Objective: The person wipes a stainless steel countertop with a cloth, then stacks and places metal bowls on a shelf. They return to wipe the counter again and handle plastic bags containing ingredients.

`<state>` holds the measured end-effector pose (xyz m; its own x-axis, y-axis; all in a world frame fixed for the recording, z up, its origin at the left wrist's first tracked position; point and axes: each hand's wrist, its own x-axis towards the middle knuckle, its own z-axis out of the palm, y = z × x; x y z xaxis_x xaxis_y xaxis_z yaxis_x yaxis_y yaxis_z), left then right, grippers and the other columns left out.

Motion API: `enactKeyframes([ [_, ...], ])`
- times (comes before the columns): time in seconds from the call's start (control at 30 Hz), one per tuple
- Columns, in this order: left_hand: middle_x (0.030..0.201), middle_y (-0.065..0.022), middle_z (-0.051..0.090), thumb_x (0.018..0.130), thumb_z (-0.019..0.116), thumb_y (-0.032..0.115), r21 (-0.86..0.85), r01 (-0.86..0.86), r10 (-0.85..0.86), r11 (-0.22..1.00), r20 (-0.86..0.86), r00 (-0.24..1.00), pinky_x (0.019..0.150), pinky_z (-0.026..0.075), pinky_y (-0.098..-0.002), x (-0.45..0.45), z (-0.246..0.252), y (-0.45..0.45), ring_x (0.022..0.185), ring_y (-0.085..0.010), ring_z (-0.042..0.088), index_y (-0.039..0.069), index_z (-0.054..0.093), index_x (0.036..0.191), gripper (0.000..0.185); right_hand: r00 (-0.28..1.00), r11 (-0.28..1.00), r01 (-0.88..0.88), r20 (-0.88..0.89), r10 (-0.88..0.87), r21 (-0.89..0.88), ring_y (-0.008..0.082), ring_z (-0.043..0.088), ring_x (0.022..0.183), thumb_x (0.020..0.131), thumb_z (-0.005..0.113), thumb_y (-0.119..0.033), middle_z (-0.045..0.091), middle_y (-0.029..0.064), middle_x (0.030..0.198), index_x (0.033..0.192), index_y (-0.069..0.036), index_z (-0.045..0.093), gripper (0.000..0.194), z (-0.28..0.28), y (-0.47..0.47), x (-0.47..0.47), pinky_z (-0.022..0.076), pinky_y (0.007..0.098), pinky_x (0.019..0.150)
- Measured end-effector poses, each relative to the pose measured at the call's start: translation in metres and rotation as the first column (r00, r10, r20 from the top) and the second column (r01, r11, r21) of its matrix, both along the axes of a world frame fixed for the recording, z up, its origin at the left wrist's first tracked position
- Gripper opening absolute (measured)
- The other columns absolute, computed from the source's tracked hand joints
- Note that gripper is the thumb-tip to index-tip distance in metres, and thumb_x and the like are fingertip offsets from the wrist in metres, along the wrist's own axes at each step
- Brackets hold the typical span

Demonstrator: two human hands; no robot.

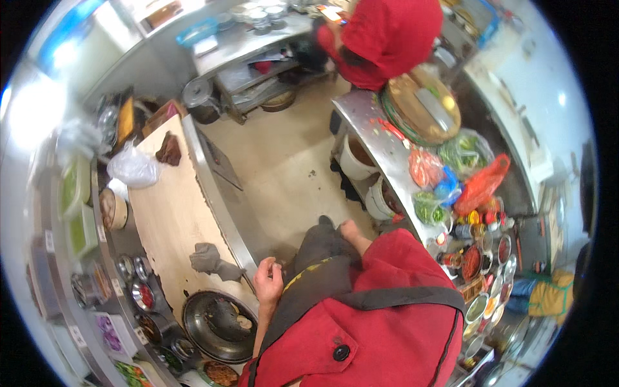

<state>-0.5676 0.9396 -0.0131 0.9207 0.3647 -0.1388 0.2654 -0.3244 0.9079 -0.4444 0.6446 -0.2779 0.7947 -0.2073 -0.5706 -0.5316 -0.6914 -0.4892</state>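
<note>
My left hand point(269, 282) hangs beside the steel-edged wooden worktop point(169, 225), its fingers curled and nothing visible in them. Closest to it are a crumpled grey cloth point(213, 261) on the worktop and a dark wok point(218, 321). Some food scraps cling inside the wok. My right hand point(352, 232) is down beside my dark apron point(309, 271), loosely closed with no object showing. It is near the steel counter point(387, 155), apart from the white bucket point(379, 200) on the shelf below.
A co-worker in red point(387, 38) stands ahead, with a lit phone point(332, 14) in hand. On the right counter are a round chopping board point(406, 104) with a cleaver point(435, 109), bagged greens point(430, 208) and several seasoning bowls point(476, 309). A plastic bag point(133, 167) lies left.
</note>
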Motion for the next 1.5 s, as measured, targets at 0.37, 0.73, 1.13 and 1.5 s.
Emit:
enactKeyframes([
  [0.37, 0.086, -0.0164, 0.067, 0.087, 0.058, 0.011, 0.140, 0.093, -0.079, 0.986, -0.103, 0.992, 0.072, 0.051, -0.0345, 0.101, -0.009, -0.059, 0.080, -0.0271, 0.067, -0.002, 0.060, 0.102, 0.020, 0.956, 0.958, 0.276, 0.082, -0.282, 0.073, 0.0362, 0.067, 0.078, 0.078, 0.057, -0.017, 0.067, 0.0213, 0.078, 0.079, -0.003, 0.070, 0.019, -0.026, -0.095, 0.007, 0.0525, 0.0427, 0.072],
  [0.73, 0.086, -0.0211, 0.062, 0.090, 0.055, 0.017, 0.220, 0.606, -0.590, 0.765, -0.137, 0.795, 0.071, 0.050, -0.0456, 0.207, -0.063, -0.129, 0.079, -0.0404, 0.061, 0.002, 0.060, 0.101, 0.020, 0.726, 0.855, 0.480, 0.458, -0.513, 0.198, 0.0368, 0.063, 0.072, 0.085, 0.056, -0.014, 0.065, 0.0171, 0.074, 0.093, -0.001, 0.062, 0.017, 0.058, -0.180, 0.118, 0.0490, 0.0431, 0.069],
  [1.13, 0.101, -0.0190, 0.061, 0.087, 0.052, 0.012, 0.361, 0.317, -0.283, 0.877, -0.146, 0.948, 0.079, 0.048, -0.0472, 0.244, -0.075, -0.083, 0.092, -0.0388, 0.060, 0.003, 0.060, 0.103, 0.020, 0.940, 0.738, -0.147, 0.138, 0.311, -0.659, 0.0362, 0.052, 0.120, 0.086, 0.059, -0.033, 0.049, 0.0197, 0.136, 0.137, -0.007, 0.039, 0.061, 0.063, -0.316, 0.253, 0.0460, 0.0460, 0.095],
  [1.5, 0.106, -0.0182, 0.060, 0.089, 0.055, 0.024, 0.898, 0.193, 0.493, 0.396, -0.386, 0.780, 0.087, 0.047, -0.0460, 0.073, -0.148, 0.125, 0.100, -0.0354, 0.058, 0.006, 0.057, 0.114, 0.031, 0.978, 0.768, -0.207, -0.133, 0.158, -0.607, 0.0391, 0.064, 0.100, 0.081, 0.065, -0.039, 0.065, 0.0263, 0.104, 0.111, 0.002, 0.061, 0.051, 0.068, -0.311, 0.291, 0.0502, 0.0485, 0.083],
])
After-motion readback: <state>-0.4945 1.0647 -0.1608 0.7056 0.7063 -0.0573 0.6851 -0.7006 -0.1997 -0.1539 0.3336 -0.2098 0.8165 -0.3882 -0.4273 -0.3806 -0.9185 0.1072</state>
